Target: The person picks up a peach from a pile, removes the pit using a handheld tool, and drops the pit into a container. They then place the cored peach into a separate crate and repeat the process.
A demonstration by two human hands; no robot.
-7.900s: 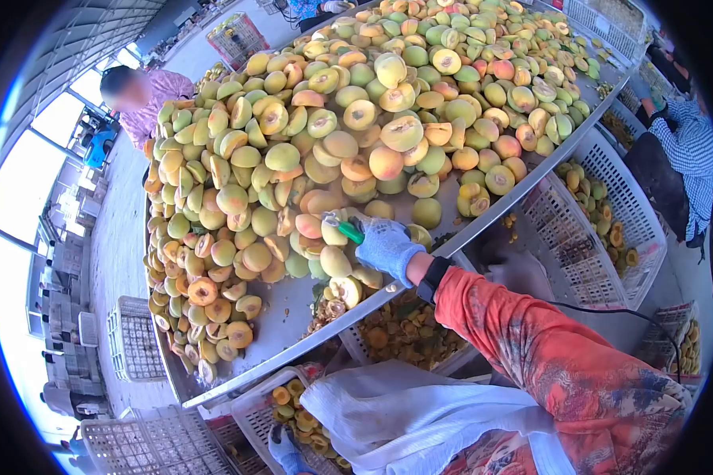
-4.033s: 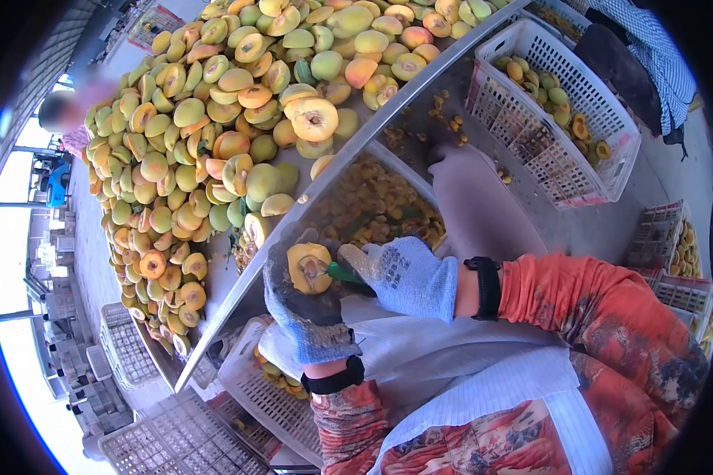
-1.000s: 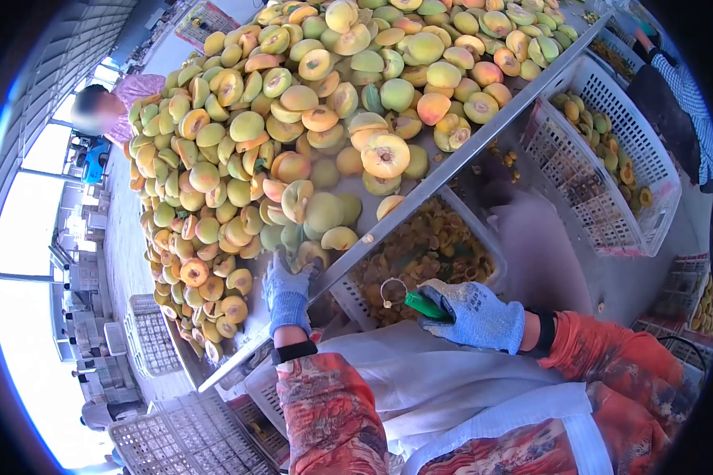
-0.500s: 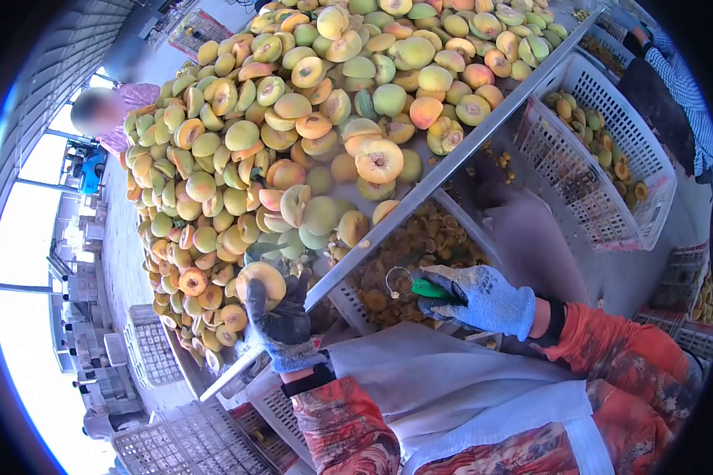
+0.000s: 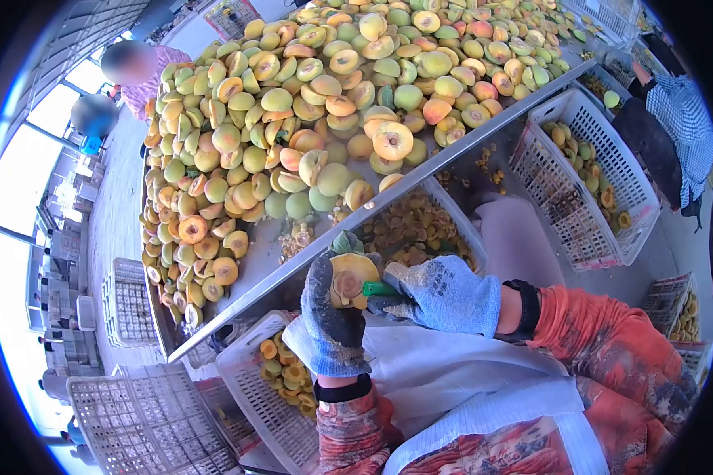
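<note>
1. Your left hand [image 5: 334,328] has carried the half [image 5: 347,283] nearer you, past the table rim [image 5: 293,271].
2. Your right hand [image 5: 451,293] has brought the tool [image 5: 379,289] to the half.
3. Another person [image 5: 95,117] has appeared, far left.

The half fruit [image 5: 348,277] is yellow and round, with a brownish middle; it sits in the left hand [image 5: 330,317], cut side facing up; the green tool handle [image 5: 380,289] lies sideways in the right hand [image 5: 444,293], right beside the fruit's cut face.
</note>
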